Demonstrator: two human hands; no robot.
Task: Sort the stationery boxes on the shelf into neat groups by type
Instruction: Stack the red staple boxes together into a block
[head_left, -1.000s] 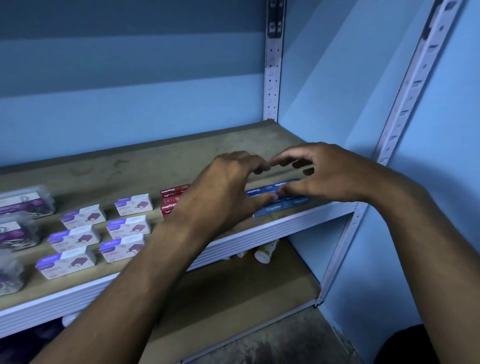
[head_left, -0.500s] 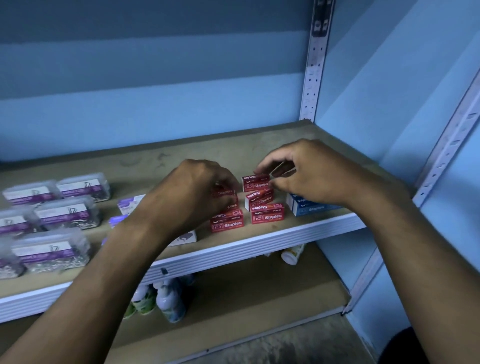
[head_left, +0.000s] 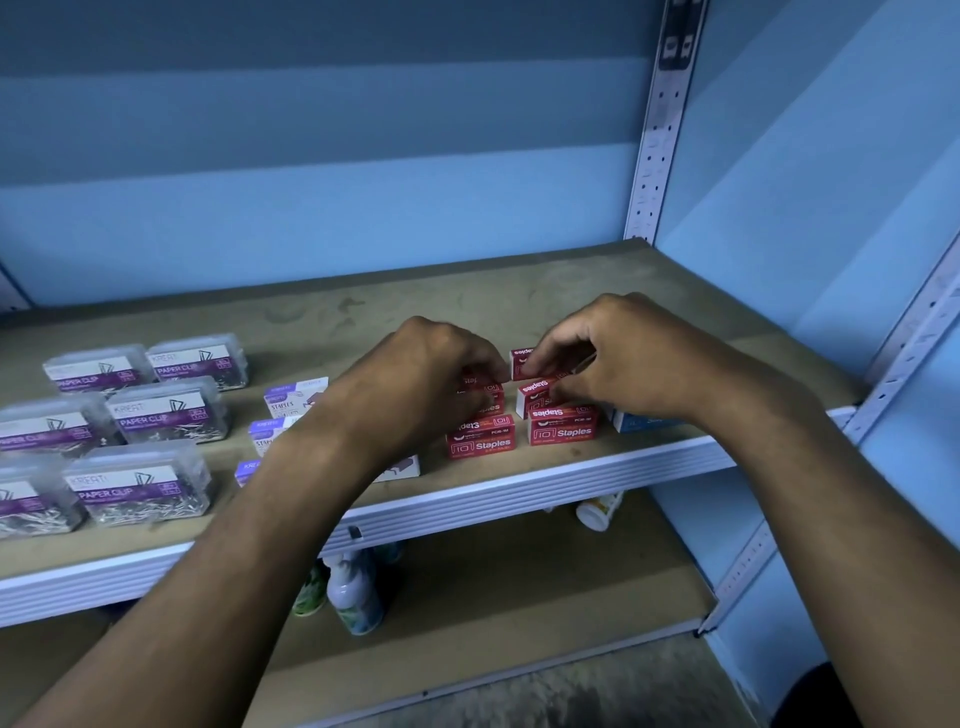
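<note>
Spanning blue walls, brown shelf (head_left: 519, 301)

left hand (head_left: 431, 379) hides some red staples boxes (head_left: 480, 436); blue box (head_left: 641, 422) mostly behind right wrist.

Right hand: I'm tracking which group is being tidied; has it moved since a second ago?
Yes. The right hand has shifted left, from the blue box to the red staples boxes, now left of the rear upright.

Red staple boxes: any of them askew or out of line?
Yes. The middle box in the right column sits rotated, out of square with the front box. The right hand pinches the rear box.
</note>
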